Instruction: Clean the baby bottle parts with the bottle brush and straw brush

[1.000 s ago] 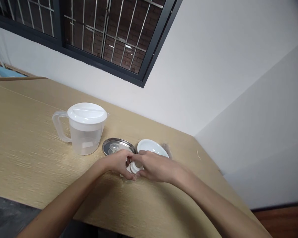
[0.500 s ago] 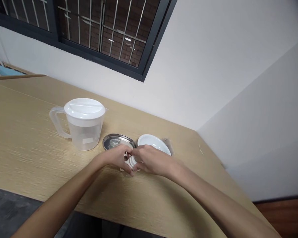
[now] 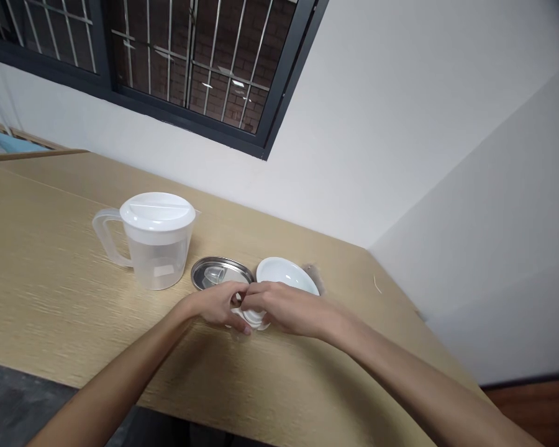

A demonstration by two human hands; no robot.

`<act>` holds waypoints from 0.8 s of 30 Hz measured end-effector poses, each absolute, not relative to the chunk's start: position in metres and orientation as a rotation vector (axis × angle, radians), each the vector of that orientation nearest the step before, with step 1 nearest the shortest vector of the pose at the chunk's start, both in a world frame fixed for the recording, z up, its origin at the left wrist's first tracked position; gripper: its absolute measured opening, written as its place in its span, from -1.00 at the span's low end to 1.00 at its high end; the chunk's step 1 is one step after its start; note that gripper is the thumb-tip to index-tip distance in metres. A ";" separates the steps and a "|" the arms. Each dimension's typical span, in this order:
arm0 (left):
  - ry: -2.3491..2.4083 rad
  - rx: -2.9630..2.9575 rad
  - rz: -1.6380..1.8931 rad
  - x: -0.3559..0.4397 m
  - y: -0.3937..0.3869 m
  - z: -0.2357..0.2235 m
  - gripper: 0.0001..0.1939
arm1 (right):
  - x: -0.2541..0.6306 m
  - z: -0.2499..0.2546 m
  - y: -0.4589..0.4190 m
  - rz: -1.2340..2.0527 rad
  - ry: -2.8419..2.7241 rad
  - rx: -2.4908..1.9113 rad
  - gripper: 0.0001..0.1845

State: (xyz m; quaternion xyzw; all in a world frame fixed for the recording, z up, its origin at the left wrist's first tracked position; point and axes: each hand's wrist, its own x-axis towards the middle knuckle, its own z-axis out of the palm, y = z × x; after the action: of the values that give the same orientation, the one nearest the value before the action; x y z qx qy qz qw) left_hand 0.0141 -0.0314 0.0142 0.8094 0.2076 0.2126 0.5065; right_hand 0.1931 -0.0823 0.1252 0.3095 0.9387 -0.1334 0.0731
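Close together over the table, my two hands work on a small container with a white round top (image 3: 255,318) and what looks like a clear body. My left hand (image 3: 217,304) is curled around its left side, thumb toward me. From the right, my right hand (image 3: 286,307) bends its fingers over the white top; its fingertips are partly hidden. Just behind my left hand lies a round metal tray (image 3: 200,268) with a small clear cup (image 3: 214,275) on it. A white oval bowl (image 3: 284,272) sits just beyond my right hand.
A clear plastic pitcher (image 3: 161,264) with a white lid (image 3: 158,211) stands to the left, its handle pointing left. The wooden table (image 3: 51,267) meets a white wall and a barred window (image 3: 190,68) at the back. A thin pale strip (image 3: 377,284) lies at the right.
My right-hand fingers have shifted over the white top, which now looks more tilted and shows more toward me. The view has tipped slightly; the pitcher, tray and bowl stay in place.
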 end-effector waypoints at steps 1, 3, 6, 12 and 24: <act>0.499 1.952 0.512 0.014 -0.031 0.014 -0.41 | 0.192 0.127 -0.081 -0.376 2.803 0.903 -0.64; 0.533 1.967 0.499 0.014 -0.032 0.015 -0.41 | 0.187 0.129 -0.079 -0.288 2.736 0.928 -0.77; 0.651 2.002 0.470 0.014 -0.033 0.015 -0.43 | 0.178 0.128 -0.079 -0.118 2.569 1.128 -0.73; 0.535 1.901 0.499 0.016 -0.032 0.012 -0.43 | 0.158 0.120 -0.081 -0.008 2.367 1.272 -0.51; 0.595 1.914 0.477 0.014 -0.031 0.011 -0.39 | 0.180 0.145 -0.091 -0.288 2.501 1.412 -0.48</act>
State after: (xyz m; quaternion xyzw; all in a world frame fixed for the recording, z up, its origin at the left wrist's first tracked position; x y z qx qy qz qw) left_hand 0.0143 -0.0309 0.0109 0.7964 0.2478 0.1985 0.5147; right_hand 0.1797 -0.0906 0.1454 0.4853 0.8594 -0.0990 0.1269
